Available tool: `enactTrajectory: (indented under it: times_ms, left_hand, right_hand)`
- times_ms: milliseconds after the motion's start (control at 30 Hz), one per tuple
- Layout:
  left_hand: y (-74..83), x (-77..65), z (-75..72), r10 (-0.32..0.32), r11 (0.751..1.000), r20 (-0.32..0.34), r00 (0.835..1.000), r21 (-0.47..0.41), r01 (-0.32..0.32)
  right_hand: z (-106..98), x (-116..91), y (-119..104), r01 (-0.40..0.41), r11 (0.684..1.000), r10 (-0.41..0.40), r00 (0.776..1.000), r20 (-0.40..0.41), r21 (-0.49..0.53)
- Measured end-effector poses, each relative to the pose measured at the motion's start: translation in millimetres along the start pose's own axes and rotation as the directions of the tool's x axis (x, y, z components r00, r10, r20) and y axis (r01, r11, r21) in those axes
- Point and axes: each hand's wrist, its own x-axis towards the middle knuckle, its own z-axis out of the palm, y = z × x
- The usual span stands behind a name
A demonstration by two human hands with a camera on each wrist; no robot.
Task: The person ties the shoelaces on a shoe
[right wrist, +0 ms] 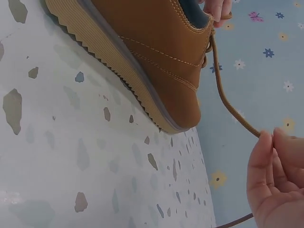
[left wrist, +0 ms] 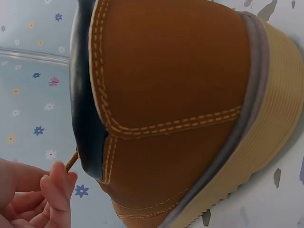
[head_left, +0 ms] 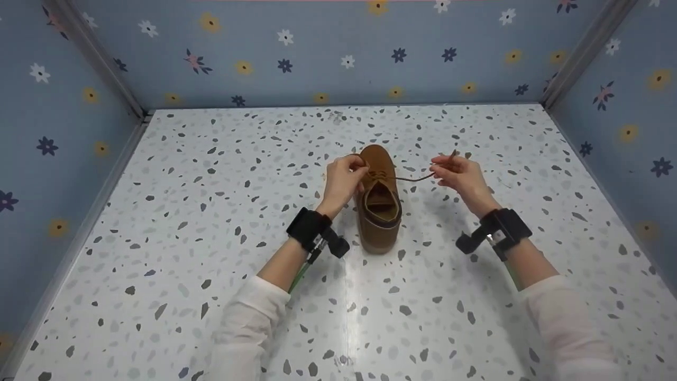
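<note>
A brown lace-up shoe (head_left: 376, 241) stands upright on the speckled surface, toe pointing away from me. Its sole (left wrist: 280, 109) is tan and ridged. My left hand (head_left: 344, 180) is at the left of the lacing and pinches a brown shoelace (left wrist: 72, 161) between thumb and fingers. Out to the right, apart from the shoe, my right hand (head_left: 461, 178) pinches the other part of the shoelace (right wrist: 221, 88) between thumb and fingertips. That length sags slightly between shoe and hand, and its loose end sticks out past the fingers.
The white terrazzo-patterned surface (head_left: 185, 222) spreads around the shoe. Blue flowered walls (head_left: 317, 58) enclose it at the back and both sides. Each wrist wears a black strapped camera (head_left: 312, 230).
</note>
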Motion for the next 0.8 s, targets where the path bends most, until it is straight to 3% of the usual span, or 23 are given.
enactTrajectory:
  times_ms: [133,167,467,667,800]
  left_hand:
    - [36.4,-15.1,-11.6,0.004,0.994,0.022,1.0,0.107,-0.007]
    - [39.5,-16.2,-12.5,0.006,0.993,0.032,0.999,0.122,-0.01]
    - [40.9,-14.0,-9.6,0.006,0.991,0.037,0.999,0.13,-0.011]
    - [42.0,-14.5,-4.5,0.004,0.998,0.008,1.0,0.057,-0.004]
    - [47.8,-16.3,-6.4,0.071,0.984,-0.014,0.997,0.163,-0.068]
  right_hand:
    - [4,-3,1,-0.005,0.999,0.007,0.999,0.033,-0.052]
    - [5,-4,0,-0.008,0.999,0.01,0.999,0.043,-0.048]
    - [8,-8,-2,-0.02,0.996,0.009,0.992,0.129,0.087]
    - [4,-2,-2,-0.011,0.995,0.005,0.998,0.059,0.104]
    - [0,4,0,0.02,0.995,-0.023,0.999,0.023,0.102]
